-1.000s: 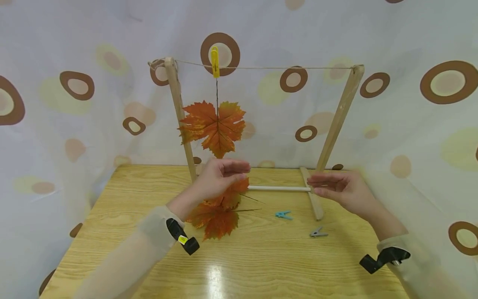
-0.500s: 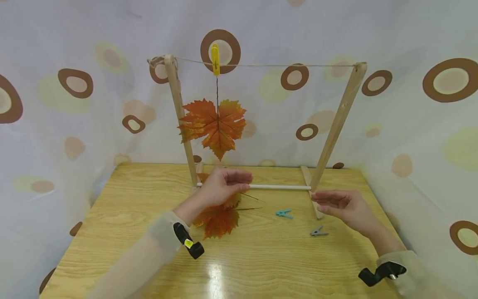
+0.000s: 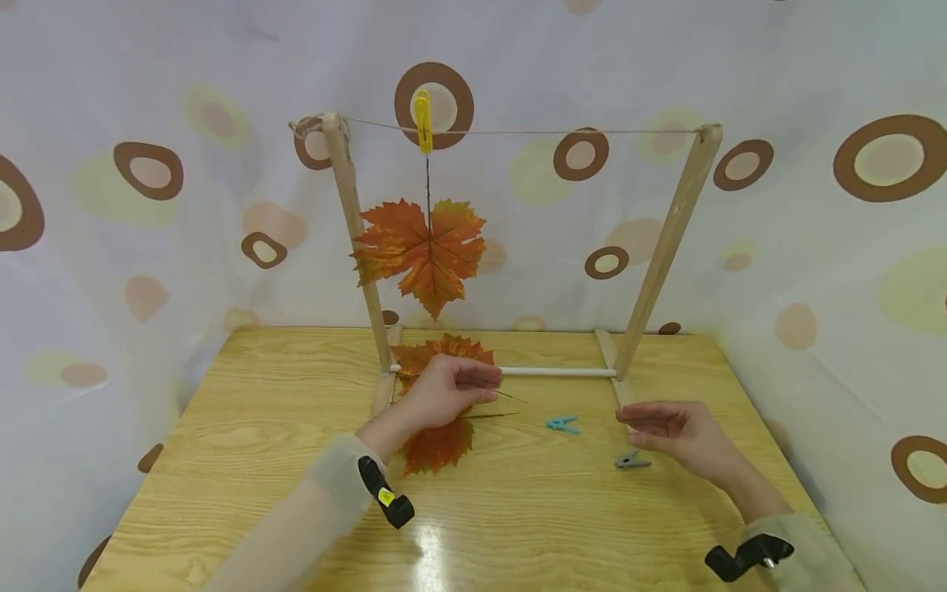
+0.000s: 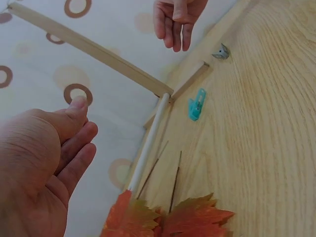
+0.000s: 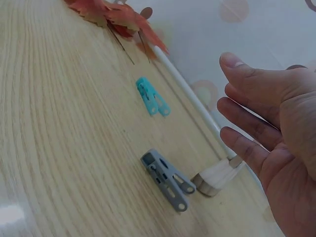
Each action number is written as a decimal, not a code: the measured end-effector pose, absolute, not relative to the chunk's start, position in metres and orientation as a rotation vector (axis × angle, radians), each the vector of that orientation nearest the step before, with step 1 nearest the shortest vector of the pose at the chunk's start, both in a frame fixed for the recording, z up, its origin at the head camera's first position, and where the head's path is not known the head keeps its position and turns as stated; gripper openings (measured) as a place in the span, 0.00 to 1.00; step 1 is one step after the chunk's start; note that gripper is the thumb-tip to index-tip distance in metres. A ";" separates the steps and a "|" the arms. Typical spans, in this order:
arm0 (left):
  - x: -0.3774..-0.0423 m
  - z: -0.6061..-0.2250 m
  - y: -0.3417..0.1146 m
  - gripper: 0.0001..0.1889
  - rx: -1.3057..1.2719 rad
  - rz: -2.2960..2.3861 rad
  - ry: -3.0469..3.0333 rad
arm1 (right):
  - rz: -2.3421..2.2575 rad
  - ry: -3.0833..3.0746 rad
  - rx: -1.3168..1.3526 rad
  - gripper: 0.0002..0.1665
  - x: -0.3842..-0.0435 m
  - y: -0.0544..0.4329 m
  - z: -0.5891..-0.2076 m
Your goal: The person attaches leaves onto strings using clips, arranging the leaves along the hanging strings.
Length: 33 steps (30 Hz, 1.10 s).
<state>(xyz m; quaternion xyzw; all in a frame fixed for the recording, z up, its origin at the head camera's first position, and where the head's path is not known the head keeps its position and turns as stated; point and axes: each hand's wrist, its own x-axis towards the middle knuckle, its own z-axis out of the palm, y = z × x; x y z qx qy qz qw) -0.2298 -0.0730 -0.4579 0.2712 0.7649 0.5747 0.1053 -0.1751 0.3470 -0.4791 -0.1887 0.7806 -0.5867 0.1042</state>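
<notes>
My left hand [image 3: 447,392] hovers over the two orange leaves lying on the table, its fingers loosely bent around nothing. It partly covers the rear leaf [image 3: 422,355] and the front leaf [image 3: 438,448]; their thin dark stems point right. Nearest my right hand [image 3: 676,436] is the grey clothespin [image 5: 165,180], just below its fingertips in the head view; that hand is relaxed and holds nothing. A blue clothespin [image 3: 563,424] lies between the hands. Above, a yellow clothespin [image 3: 423,122] on the string grips the stem of a hanging orange leaf [image 3: 422,251].
A wooden frame stands at the back, with a left post [image 3: 355,222], a right post [image 3: 669,247] and a string [image 3: 562,132] between their tops. A white rod [image 3: 558,372] joins the posts low down. Behind hangs a patterned curtain [image 3: 518,49].
Both hands have come down toward the table. The right moved from beside the frame's foot to near the grey clothespin; the left uncovered more of the rear leaf. The hanging leaf stays put.
</notes>
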 end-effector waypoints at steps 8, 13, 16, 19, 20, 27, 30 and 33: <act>-0.234 -0.480 -0.069 0.14 0.763 1.656 2.283 | -1.727 2.271 -0.585 0.24 -0.170 0.353 -0.492; -0.236 -0.491 -0.065 0.15 0.777 1.630 2.293 | -1.719 2.283 -0.579 0.25 -0.167 0.357 -0.500; -0.238 -0.499 -0.063 0.16 0.778 1.626 2.276 | -1.732 2.275 -0.595 0.26 -0.166 0.359 -0.504; -0.240 -0.506 -0.061 0.17 0.780 1.608 2.281 | -1.741 2.259 -0.613 0.26 -0.166 0.361 -0.509; -0.240 -0.508 -0.060 0.17 0.782 1.600 2.287 | -1.740 2.259 -0.616 0.26 -0.166 0.362 -0.511; -0.241 -0.519 -0.057 0.16 0.799 1.539 2.345 | -1.741 2.261 -0.660 0.27 -0.166 0.366 -0.519; -0.241 -0.521 -0.055 0.16 0.795 1.540 2.354 | -1.730 2.282 -0.654 0.28 -0.164 0.366 -0.523; -0.242 -0.525 -0.054 0.16 0.789 1.543 2.372 | -1.700 2.336 -0.648 0.30 -0.163 0.367 -0.527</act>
